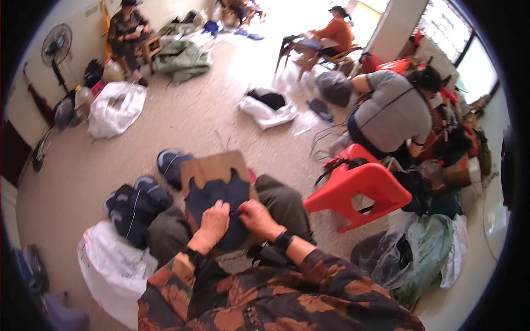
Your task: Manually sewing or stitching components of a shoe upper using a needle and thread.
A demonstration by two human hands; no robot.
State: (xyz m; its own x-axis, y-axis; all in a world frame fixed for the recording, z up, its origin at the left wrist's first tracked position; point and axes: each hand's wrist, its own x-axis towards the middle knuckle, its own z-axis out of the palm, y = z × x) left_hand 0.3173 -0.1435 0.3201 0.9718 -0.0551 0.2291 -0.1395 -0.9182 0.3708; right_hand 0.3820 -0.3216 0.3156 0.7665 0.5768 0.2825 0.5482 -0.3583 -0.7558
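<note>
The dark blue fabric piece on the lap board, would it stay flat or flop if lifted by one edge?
The fabric probably flops: it looks thin and lies flat against the cardboard. Likely light, since both hands, left hand and right hand, press it down.

Daylight poured in from the large bright windows (458, 27) at the upper right of the frame, which were blown out to near white. The pale beige speckled floor (182, 121) glared at top centre. The lower part was dimmer and slightly soft. Shadows were faint. Fisheye distortion bent the edges, and a black vignette ringed the corners.
</note>
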